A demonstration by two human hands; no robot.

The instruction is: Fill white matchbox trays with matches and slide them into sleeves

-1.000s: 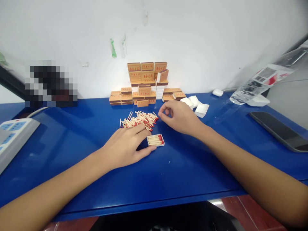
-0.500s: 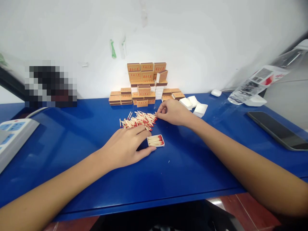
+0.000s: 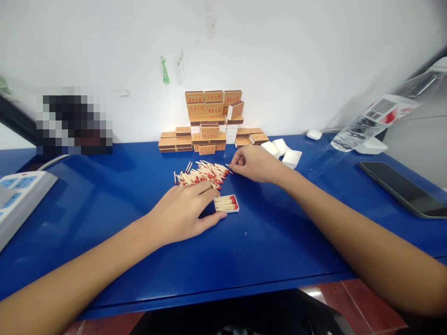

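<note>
A heap of red-tipped matches [image 3: 202, 173] lies on the blue table [image 3: 265, 242]. In front of it sits a small white tray [image 3: 226, 204] with several matches in it. My left hand [image 3: 183, 211] rests flat on the table, fingers apart, its thumb and forefinger either side of the tray's left end. My right hand [image 3: 254, 163] is at the heap's right edge, fingertips pinched on a match [image 3: 229, 165].
Brown matchboxes [image 3: 211, 122] are stacked against the white wall. White empty trays [image 3: 283, 152] lie to their right. A power strip [image 3: 19, 195] is at the left, a dark phone [image 3: 405, 188] and a plastic bottle [image 3: 370, 121] at the right.
My right hand reached to the heap's right edge, then drew back slightly with its fingertips pinched on a match. My left hand has stayed by the tray.
</note>
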